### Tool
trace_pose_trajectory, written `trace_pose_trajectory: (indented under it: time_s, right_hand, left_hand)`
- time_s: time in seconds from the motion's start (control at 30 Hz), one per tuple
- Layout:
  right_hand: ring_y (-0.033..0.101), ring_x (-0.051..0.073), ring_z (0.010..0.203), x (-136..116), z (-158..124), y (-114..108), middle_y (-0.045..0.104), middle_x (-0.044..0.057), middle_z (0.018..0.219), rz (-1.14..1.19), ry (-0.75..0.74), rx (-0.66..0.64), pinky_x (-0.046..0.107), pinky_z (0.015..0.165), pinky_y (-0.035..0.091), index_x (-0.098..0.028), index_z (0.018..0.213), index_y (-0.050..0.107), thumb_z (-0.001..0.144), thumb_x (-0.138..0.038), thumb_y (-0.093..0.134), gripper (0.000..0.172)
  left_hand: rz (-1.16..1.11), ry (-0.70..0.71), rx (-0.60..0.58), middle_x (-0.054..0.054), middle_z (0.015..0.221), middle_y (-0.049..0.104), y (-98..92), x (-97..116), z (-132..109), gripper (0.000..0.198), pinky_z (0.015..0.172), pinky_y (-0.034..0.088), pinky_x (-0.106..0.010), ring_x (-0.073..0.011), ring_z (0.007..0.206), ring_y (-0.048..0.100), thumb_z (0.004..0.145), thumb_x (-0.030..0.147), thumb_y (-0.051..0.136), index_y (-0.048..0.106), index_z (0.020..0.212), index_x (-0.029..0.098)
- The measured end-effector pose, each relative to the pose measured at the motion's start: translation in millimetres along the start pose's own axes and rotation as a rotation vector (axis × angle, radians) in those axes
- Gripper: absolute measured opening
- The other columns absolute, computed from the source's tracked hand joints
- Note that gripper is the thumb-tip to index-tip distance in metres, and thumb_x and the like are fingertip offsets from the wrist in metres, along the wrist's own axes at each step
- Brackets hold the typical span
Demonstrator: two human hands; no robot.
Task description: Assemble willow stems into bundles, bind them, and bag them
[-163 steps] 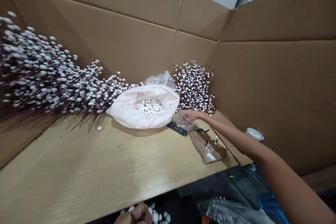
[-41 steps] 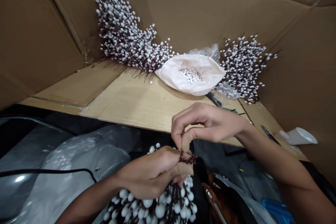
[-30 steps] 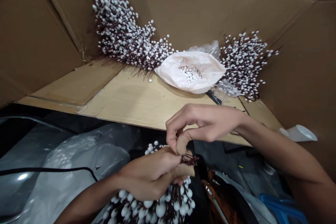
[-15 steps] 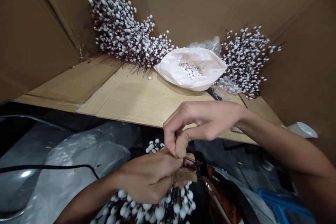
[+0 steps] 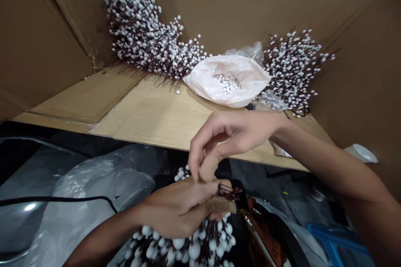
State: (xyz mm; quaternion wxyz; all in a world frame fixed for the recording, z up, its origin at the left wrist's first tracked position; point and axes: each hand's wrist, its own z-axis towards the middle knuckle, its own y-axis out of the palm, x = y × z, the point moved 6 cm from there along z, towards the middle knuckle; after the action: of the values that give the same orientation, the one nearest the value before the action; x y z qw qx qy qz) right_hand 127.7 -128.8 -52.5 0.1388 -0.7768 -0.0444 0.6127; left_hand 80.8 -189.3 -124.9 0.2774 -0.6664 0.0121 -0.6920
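Observation:
My left hand [image 5: 178, 206] is wrapped round a bunch of dark stems [image 5: 229, 192], whose ends stick out past its fingers. White berries [image 5: 191, 250] on those stems spread out below the hand, and a few more show above it. Just over the left hand, my right hand [image 5: 222, 142] is closed in a pinch, its thumb and forefinger pressed together near the knuckles of the left. Tan tape covers the right thumb and a left finger. What the right fingertips pinch, if anything, is too small to make out.
On the wooden table [image 5: 156, 112] lies a white bag [image 5: 200, 79] with loose white beads. Berry stems [image 5: 144, 37] are heaped at the left and another bunch [image 5: 291, 71] at the right, against cardboard walls. A white cup [image 5: 361, 153] is at the right; clear plastic [image 5: 94, 192] lies lower left.
My right hand has moved slightly up and to the left, off the stem ends. My left hand has stayed nearly in place round the stems.

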Motion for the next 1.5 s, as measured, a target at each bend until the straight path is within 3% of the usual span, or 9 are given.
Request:
trace_pose_trajectory:
  time_s: [0.17,0.4,0.6,0.7,0.83,1.03,1.2,1.33,1.5]
  right_hand:
    - [0.060,0.006,0.069,3,-28,-6,0.063,0.003,0.081,0.107,-0.058,0.353,0.017,0.064,0.051,-0.006,0.093,0.061,0.088,-0.005,0.053,0.009]
    - [0.063,0.010,0.084,6,-66,18,0.068,0.006,0.089,-0.232,-0.169,0.696,0.023,0.075,0.050,-0.011,0.095,0.067,0.088,-0.004,0.053,0.017]
    - [0.058,0.012,0.073,7,-76,38,0.063,0.005,0.078,-0.330,-0.256,0.754,0.025,0.065,0.048,-0.014,0.089,0.065,0.078,0.007,0.038,0.036]
    - [0.053,0.009,0.067,6,-78,42,0.056,0.000,0.072,-0.349,-0.269,0.775,0.022,0.060,0.044,-0.015,0.102,0.063,0.074,0.009,0.038,0.044]
    - [0.057,0.007,0.072,-3,-76,41,0.058,-0.001,0.081,-0.360,-0.337,0.768,0.018,0.063,0.046,-0.017,0.121,0.055,0.073,0.010,0.038,0.058]
    - [0.062,0.012,0.088,-35,-71,30,0.066,0.005,0.095,-0.547,-0.458,0.859,0.024,0.079,0.050,-0.015,0.122,0.056,0.084,0.001,0.050,0.041]
    - [0.062,0.015,0.090,-55,-79,25,0.067,0.007,0.098,-0.551,-0.623,0.948,0.029,0.080,0.052,-0.017,0.115,0.062,0.085,-0.005,0.054,0.033]
    - [0.062,0.014,0.088,-66,-92,24,0.067,0.006,0.097,-0.593,-0.688,1.002,0.028,0.078,0.051,-0.018,0.115,0.064,0.081,-0.002,0.054,0.039]
    - [0.063,0.012,0.082,-71,-105,23,0.067,0.007,0.092,-0.596,-0.774,0.994,0.023,0.075,0.051,-0.011,0.106,0.068,0.076,0.002,0.056,0.035]
  left_hand:
    - [0.008,0.111,0.127,-0.001,0.079,0.056,-11.0,6,-5,0.012,0.079,0.041,-0.029,-0.0158,0.077,0.052,0.088,0.014,0.033,0.042,0.084,0.021]
    - [-0.058,0.206,0.179,-0.001,0.074,0.051,-17.9,11,-4,0.017,0.074,0.040,-0.030,-0.0156,0.069,0.046,0.095,0.025,0.033,0.042,0.081,0.020]
    - [-0.139,0.240,0.162,-0.003,0.073,0.050,-15.3,11,-6,0.038,0.072,0.040,-0.030,-0.0155,0.070,0.047,0.099,0.041,0.024,0.043,0.075,0.019]
    - [-0.242,0.250,0.177,-0.001,0.068,0.050,-19.5,10,-8,0.033,0.069,0.041,-0.029,-0.0145,0.066,0.050,0.098,0.037,0.034,0.046,0.073,0.019]
    - [-0.425,0.276,0.164,0.000,0.058,0.047,-27.1,16,-2,0.036,0.062,0.041,-0.030,-0.0144,0.058,0.052,0.095,0.038,0.043,0.043,0.065,0.019]
    - [-0.644,0.434,0.135,0.004,0.045,0.036,-42.3,43,20,0.040,0.051,0.037,-0.029,-0.0106,0.039,0.044,0.088,0.037,0.054,0.040,0.055,0.019]
    - [-0.602,0.340,0.154,0.005,0.036,0.032,-57.3,39,44,0.054,0.042,0.038,-0.031,-0.0117,0.029,0.040,0.071,0.064,0.062,0.038,0.047,0.022]
    - [-0.440,0.328,0.025,0.002,0.035,0.034,-66.2,29,63,0.059,0.043,0.042,-0.035,-0.0172,0.035,0.048,0.058,0.079,0.059,0.042,0.047,0.024]
    - [-0.229,0.262,0.002,0.000,0.039,0.036,-74.8,36,74,0.061,0.042,0.039,-0.033,-0.0145,0.037,0.043,0.062,0.079,0.056,0.040,0.047,0.023]
